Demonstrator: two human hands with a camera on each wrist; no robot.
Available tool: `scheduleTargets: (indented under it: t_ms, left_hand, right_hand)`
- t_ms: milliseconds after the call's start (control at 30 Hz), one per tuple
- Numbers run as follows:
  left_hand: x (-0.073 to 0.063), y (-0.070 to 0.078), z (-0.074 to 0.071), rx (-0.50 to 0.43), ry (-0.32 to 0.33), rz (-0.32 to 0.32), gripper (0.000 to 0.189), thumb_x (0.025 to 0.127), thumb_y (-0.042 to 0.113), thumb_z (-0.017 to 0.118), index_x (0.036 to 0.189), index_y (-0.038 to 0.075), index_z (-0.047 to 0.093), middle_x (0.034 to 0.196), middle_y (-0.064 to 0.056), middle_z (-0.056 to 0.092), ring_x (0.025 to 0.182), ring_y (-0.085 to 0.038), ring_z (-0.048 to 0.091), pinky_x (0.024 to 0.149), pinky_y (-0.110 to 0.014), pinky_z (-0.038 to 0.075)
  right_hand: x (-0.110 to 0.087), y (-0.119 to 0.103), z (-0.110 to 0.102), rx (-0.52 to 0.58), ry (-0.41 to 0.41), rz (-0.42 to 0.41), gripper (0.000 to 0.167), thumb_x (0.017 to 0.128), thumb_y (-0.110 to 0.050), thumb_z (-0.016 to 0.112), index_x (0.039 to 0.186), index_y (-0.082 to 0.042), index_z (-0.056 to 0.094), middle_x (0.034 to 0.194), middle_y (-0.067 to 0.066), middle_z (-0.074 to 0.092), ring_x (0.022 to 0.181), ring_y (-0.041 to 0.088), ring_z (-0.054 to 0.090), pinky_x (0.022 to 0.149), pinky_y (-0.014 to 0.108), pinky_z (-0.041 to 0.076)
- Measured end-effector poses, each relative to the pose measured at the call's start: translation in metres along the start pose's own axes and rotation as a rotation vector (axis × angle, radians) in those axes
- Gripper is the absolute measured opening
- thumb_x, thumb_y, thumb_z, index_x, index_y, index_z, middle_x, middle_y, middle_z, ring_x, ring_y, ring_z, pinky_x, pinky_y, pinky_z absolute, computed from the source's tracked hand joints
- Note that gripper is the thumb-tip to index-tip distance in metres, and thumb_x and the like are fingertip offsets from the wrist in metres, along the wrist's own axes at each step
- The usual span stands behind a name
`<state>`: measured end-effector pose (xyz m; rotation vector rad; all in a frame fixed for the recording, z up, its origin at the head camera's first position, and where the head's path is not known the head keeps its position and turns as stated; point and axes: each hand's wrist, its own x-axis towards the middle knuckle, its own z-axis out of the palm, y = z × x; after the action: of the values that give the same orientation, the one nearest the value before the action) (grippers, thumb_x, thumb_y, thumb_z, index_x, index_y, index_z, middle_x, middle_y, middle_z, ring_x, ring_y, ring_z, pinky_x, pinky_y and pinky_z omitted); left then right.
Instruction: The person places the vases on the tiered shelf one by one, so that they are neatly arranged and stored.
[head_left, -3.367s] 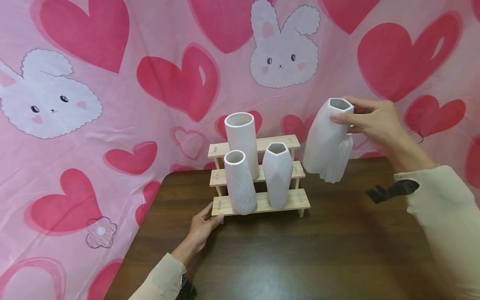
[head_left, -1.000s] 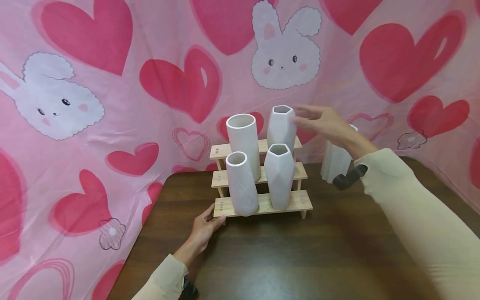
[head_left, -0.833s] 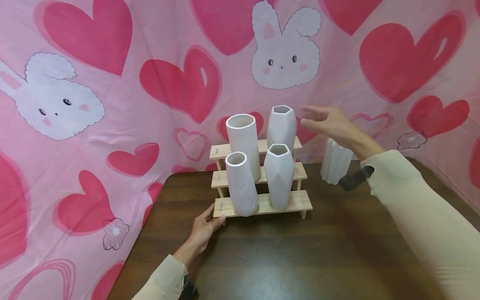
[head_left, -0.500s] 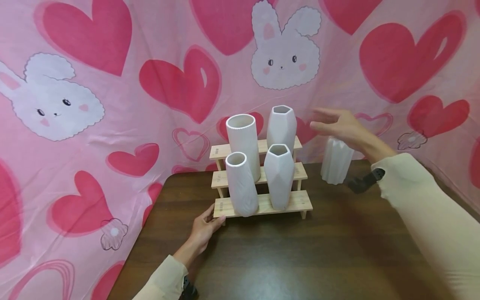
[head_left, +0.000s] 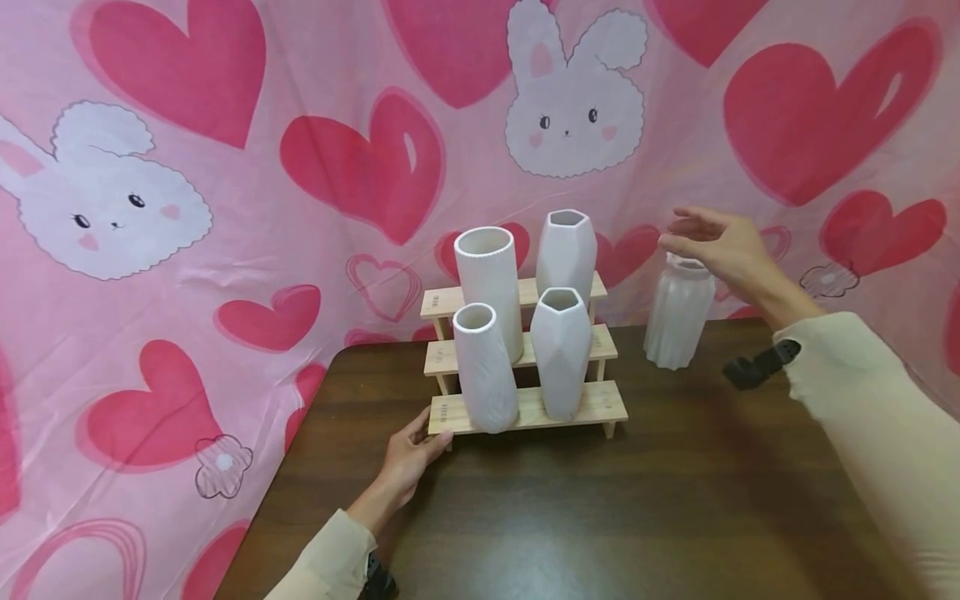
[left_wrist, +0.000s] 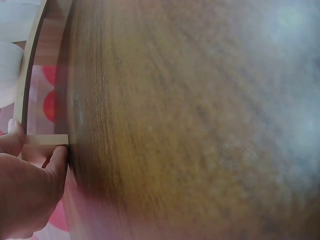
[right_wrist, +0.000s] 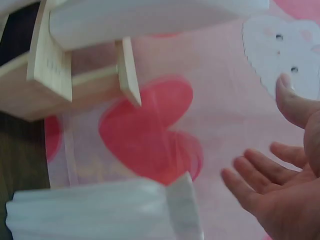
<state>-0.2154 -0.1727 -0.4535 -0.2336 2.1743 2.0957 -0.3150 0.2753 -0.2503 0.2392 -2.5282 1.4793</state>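
My left hand [head_left: 405,458] grips the front left corner of a three-tier wooden stand [head_left: 525,408], thumb at the board and a finger by the leg [left_wrist: 47,139] in the left wrist view. My right hand [head_left: 723,246] has its fingers spread, holding nothing, just above the mouth of a white fluted vase [head_left: 678,317] on the table. Two white vases occupy the lowest tier: a slim round one [head_left: 483,371] and a faceted one [head_left: 561,354]. Behind them stand a tall ribbed cylinder vase [head_left: 487,283] and a taller faceted vase [head_left: 566,250], its base hidden.
The brown wooden table [head_left: 525,517] runs up to a pink cloth backdrop [head_left: 337,75] printed with hearts and rabbits. The fluted vase stands a short way right of the stand. A dark wrist camera [head_left: 757,367] juts out below my right sleeve.
My right hand, which held the taller faceted vase in the air, has let it go on the stand's back right. It has since moved right to the fluted vase. My left hand stays put.
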Motion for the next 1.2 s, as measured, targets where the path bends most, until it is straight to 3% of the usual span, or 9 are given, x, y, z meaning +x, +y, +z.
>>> scheduleTargets:
  t_ms: [100,167,267,333,500,600,700,900,1200]
  left_hand:
    - [-0.001,0.001,0.000,0.002,-0.004,0.000,0.072,0.089,0.013,0.069,0.149,0.004,0.032,0.139,-0.028,0.046,0.110,-0.020,0.057,0.091,-0.031,0.052]
    - [-0.001,0.001,0.000,0.002,-0.004,-0.002,0.072,0.090,0.013,0.069,0.150,0.003,0.031,0.139,-0.028,0.045,0.111,-0.020,0.057,0.091,-0.030,0.052]
    - [-0.001,0.000,0.000,-0.002,-0.003,-0.003,0.071,0.090,0.013,0.069,0.150,0.003,0.031,0.140,-0.028,0.044,0.112,-0.021,0.056,0.090,-0.029,0.052]
    - [-0.001,0.000,0.000,-0.003,-0.004,-0.002,0.071,0.090,0.012,0.069,0.150,0.003,0.031,0.140,-0.028,0.044,0.112,-0.021,0.056,0.090,-0.028,0.052]
    - [-0.001,0.000,0.000,-0.001,-0.009,0.005,0.071,0.090,0.012,0.069,0.149,0.004,0.032,0.140,-0.027,0.045,0.112,-0.021,0.056,0.089,-0.027,0.052]
    - [-0.001,0.000,0.000,0.002,-0.014,0.014,0.070,0.090,0.011,0.068,0.149,0.004,0.032,0.140,-0.027,0.045,0.114,-0.023,0.056,0.090,-0.028,0.052]
    - [-0.001,-0.001,0.000,0.006,-0.020,0.027,0.070,0.091,0.011,0.068,0.150,0.003,0.031,0.141,-0.027,0.044,0.116,-0.024,0.055,0.091,-0.029,0.052]
    - [0.001,-0.002,-0.001,0.002,-0.024,0.028,0.071,0.090,0.012,0.068,0.150,0.003,0.030,0.140,-0.028,0.044,0.115,-0.025,0.055,0.091,-0.030,0.052]
    - [0.002,-0.003,-0.002,0.009,-0.029,0.028,0.073,0.090,0.014,0.068,0.150,0.002,0.029,0.141,-0.028,0.043,0.115,-0.023,0.055,0.093,-0.033,0.051]
  right_hand:
    - [0.002,0.009,-0.006,-0.029,0.094,-0.003,0.070,0.088,-0.037,0.070,0.146,-0.012,0.042,0.138,0.015,0.052,0.112,0.011,0.053,0.091,0.017,0.047]
    - [0.004,0.015,-0.009,-0.052,0.112,0.003,0.072,0.088,-0.039,0.070,0.147,-0.010,0.040,0.142,0.019,0.047,0.124,0.023,0.047,0.103,0.032,0.043]
    - [0.008,0.029,-0.014,-0.075,0.060,0.062,0.083,0.088,-0.042,0.068,0.152,-0.008,0.026,0.150,0.024,0.033,0.136,0.040,0.029,0.107,0.058,0.031]
    - [0.010,0.040,-0.015,-0.105,-0.003,0.100,0.090,0.090,-0.045,0.064,0.154,-0.007,0.015,0.152,0.029,0.024,0.138,0.045,0.023,0.106,0.064,0.028]
    - [0.015,0.064,-0.011,-0.133,-0.083,0.132,0.083,0.092,-0.044,0.061,0.151,-0.001,0.022,0.143,0.029,0.035,0.121,0.041,0.039,0.091,0.040,0.046]
    - [0.017,0.072,-0.007,-0.102,-0.098,0.151,0.084,0.092,-0.045,0.062,0.152,-0.003,0.021,0.145,0.029,0.032,0.118,0.040,0.037,0.095,0.044,0.043]
    - [0.018,0.076,-0.003,-0.071,-0.090,0.176,0.090,0.091,-0.048,0.061,0.154,-0.006,0.013,0.149,0.029,0.026,0.121,0.039,0.035,0.097,0.050,0.040]
    - [0.019,0.079,0.003,-0.082,-0.015,0.176,0.083,0.087,-0.048,0.067,0.149,-0.006,0.031,0.126,0.016,0.045,0.099,0.021,0.045,0.072,0.022,0.044]
    - [0.021,0.083,0.001,-0.129,0.031,0.152,0.075,0.082,-0.047,0.073,0.137,-0.005,0.046,0.113,0.010,0.051,0.093,0.021,0.047,0.064,0.019,0.045]
